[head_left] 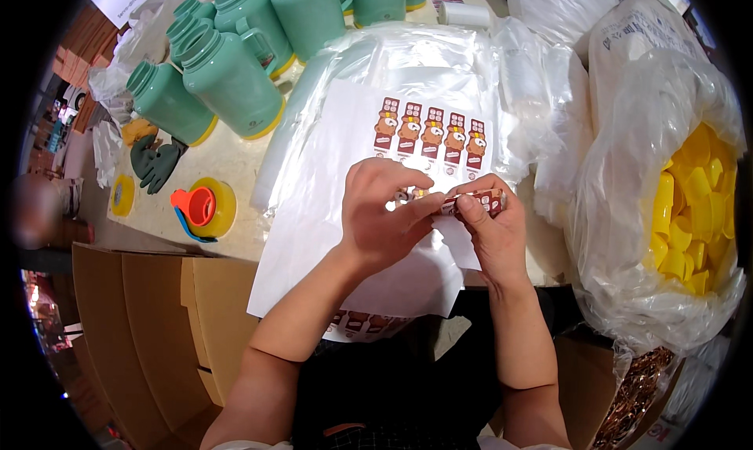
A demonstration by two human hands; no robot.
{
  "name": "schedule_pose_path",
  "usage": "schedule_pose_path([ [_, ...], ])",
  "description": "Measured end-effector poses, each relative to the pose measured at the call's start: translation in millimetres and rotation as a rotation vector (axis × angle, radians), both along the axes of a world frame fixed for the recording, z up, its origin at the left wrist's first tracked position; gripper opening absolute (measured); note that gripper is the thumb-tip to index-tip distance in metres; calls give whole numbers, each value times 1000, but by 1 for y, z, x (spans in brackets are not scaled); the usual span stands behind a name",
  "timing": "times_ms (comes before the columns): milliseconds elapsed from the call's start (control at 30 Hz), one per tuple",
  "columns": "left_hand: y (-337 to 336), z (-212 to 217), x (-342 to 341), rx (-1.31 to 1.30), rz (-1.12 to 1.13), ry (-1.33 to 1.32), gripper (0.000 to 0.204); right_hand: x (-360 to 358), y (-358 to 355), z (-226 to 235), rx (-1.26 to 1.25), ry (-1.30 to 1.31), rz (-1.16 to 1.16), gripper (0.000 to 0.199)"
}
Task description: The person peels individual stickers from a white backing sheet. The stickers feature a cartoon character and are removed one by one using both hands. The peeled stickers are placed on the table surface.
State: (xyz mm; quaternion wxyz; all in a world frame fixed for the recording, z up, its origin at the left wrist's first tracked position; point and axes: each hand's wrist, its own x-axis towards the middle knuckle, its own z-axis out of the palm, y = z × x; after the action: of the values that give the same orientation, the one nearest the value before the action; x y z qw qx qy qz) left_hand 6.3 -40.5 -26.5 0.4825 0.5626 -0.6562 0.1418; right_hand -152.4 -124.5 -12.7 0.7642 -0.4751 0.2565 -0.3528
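Observation:
My left hand (pixel 384 215) and my right hand (pixel 490 226) meet over a white sticker sheet (pixel 345 215) lying on the table. Between the fingertips of both hands is one small brown and red sticker (pixel 478 201), held flat and sideways. A row of several matching cartoon-bear stickers (pixel 431 136) is still on the sheet just beyond my hands. More sticker sheets hang over the table's front edge below my wrists.
Several green jugs (pixel 235 78) stand at the back left. A yellow tape roll with an orange dispenser (pixel 202 208) and green gloves (pixel 155 161) lie at the left. A clear bag of yellow caps (pixel 694 215) stands at the right. Cardboard boxes (pixel 149 324) sit below the table edge.

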Motion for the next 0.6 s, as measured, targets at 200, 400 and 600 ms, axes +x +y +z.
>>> schedule_pose_path([
  [200,-5,-11,-3,-67,155,-114,30,0,1,-7,197,-54,6,14],
  [400,-2,-11,-1,-79,135,-175,31,5,4,-11,233,-110,-9,14],
  [600,-2,-10,-1,-5,25,10,36,5,5,-14,151,-66,-31,13],
])
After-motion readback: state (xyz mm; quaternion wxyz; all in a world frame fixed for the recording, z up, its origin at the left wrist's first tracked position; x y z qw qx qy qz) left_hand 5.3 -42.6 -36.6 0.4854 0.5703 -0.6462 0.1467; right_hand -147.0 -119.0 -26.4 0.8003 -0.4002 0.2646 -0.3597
